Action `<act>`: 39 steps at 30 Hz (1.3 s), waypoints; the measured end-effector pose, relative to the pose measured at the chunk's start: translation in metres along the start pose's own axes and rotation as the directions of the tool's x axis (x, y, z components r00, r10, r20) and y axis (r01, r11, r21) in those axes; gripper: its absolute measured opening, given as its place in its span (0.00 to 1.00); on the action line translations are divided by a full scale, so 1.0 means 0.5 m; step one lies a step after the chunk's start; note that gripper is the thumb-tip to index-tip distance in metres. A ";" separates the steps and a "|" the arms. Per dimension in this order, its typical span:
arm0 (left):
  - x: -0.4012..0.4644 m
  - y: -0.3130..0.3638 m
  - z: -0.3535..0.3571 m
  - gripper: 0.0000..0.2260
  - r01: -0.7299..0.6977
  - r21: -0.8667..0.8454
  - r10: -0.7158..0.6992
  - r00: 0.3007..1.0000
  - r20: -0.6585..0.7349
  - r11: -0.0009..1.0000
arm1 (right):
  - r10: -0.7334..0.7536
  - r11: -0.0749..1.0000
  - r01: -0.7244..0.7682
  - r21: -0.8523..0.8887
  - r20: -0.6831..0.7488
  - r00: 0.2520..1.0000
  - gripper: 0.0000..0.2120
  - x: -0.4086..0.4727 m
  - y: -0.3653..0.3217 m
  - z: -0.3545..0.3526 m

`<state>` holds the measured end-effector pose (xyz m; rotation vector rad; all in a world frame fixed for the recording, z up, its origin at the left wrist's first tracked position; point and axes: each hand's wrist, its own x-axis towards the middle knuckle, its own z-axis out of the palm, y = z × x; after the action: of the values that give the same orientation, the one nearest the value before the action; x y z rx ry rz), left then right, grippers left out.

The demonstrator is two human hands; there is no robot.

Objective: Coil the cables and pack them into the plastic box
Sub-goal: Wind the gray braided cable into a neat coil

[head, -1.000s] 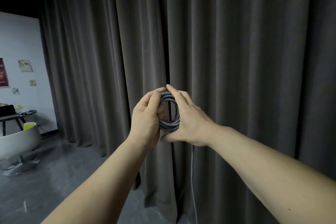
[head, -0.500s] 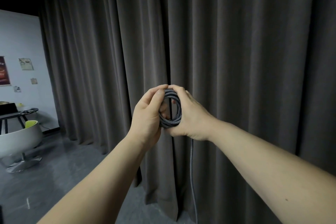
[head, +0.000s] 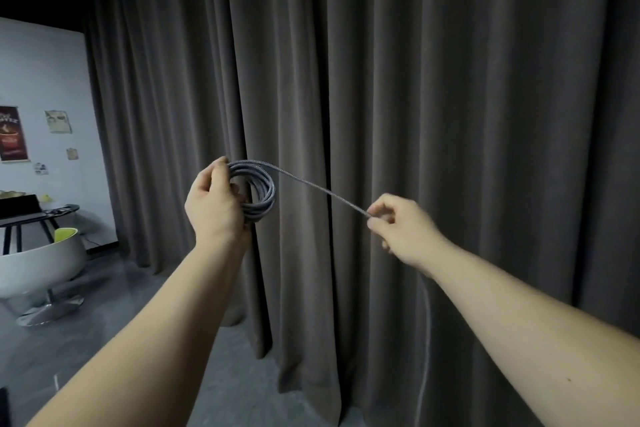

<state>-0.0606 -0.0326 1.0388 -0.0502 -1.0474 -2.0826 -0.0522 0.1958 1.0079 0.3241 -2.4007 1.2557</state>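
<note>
Cable (head: pixel 263 189), grey braided, part coiled, part loose strand.

The scene was dim, the curtain (head: pixel 450 114) dark with deep shadows in its folds. The white wall (head: pixel 41 80) at far left was brightest. Wide-angle bending showed at the edges (the forearms stretched), and detail was soft.

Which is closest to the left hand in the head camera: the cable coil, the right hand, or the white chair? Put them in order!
From the left hand:
1. Cable coil, held in it.
2. Right hand, out to the right, pinching the cable's loose end.
3. White chair, far left on the floor.
</note>
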 end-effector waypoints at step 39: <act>-0.102 -0.062 0.031 0.06 0.060 0.157 -0.135 0.838 0.528 0.986 | -0.233 0.913 0.252 0.321 -0.096 0.968 0.09 0.034 -0.066 0.021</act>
<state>-0.0507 0.0210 1.0103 -0.5558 -1.5515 -2.1336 -0.0571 0.1682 1.0341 0.6563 -2.0202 1.5232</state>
